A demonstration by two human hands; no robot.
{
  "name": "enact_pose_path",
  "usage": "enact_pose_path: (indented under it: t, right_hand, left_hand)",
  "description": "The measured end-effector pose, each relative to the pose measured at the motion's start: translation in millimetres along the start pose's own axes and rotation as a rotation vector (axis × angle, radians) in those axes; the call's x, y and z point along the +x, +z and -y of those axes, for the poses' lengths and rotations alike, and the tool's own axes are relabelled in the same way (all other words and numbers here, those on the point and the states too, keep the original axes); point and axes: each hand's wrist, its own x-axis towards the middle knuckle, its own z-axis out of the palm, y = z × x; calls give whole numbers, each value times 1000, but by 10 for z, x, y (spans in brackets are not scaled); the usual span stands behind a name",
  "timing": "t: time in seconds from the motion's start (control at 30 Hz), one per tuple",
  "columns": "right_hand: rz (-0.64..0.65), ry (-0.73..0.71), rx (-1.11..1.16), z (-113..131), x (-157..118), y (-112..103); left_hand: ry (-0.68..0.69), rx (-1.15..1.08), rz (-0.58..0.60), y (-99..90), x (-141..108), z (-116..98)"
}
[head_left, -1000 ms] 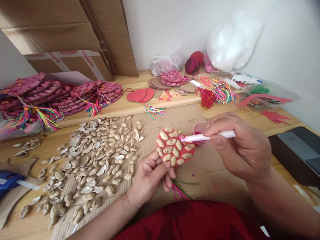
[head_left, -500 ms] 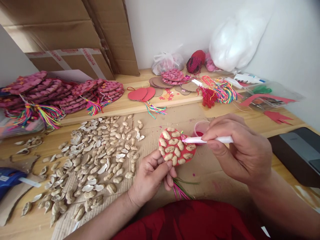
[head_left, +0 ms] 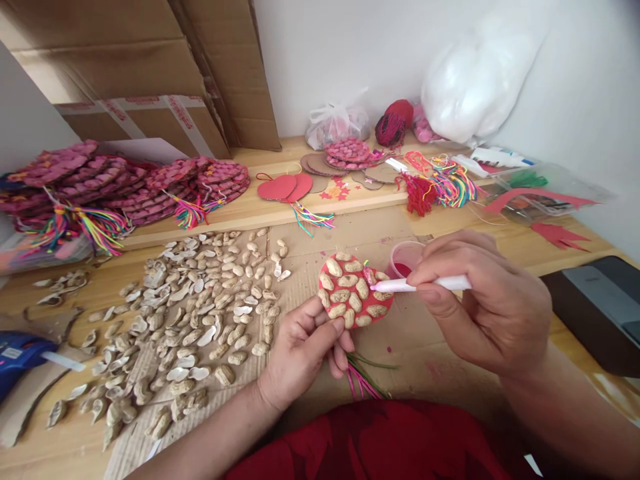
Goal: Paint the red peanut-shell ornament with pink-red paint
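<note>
My left hand pinches the lower left edge of a rounded red card with whole peanut shells stuck on its face. Green and pink strings hang below it. Between the thumb and fingers of my right hand is a slim white paintbrush, its pink tip against the upper right of the card. One peanut shell there is coloured pink; the others are bare tan. Just behind the brush stands a clear plastic cup with pinkish-red paint, partly hidden by my right hand.
Loose peanut shells spread over cardboard on my left, near a blue glue gun. Pink-painted peanut discs are stacked at the back left. Colourful tassels lie on the back ledge. A dark device lies at the right.
The brush tip has moved slightly right and down on the card, and more pink shows on the upper right shell. My left hand keeps its hold.
</note>
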Motion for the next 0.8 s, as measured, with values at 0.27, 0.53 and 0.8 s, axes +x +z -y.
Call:
enact_pose_path:
  t: [0.27,0.53,0.8]
  right_hand:
    - [-11,15,-28,-7,-13,22]
    - [-47,1,-33,6,-11,6]
    - [-100,19,-36,-26,-35,22]
  left_hand:
    - [-8,5,0,4,-15,5]
    - [-14,28,-7,21,-26,-3]
    - [-14,30,0,26,-19,-9]
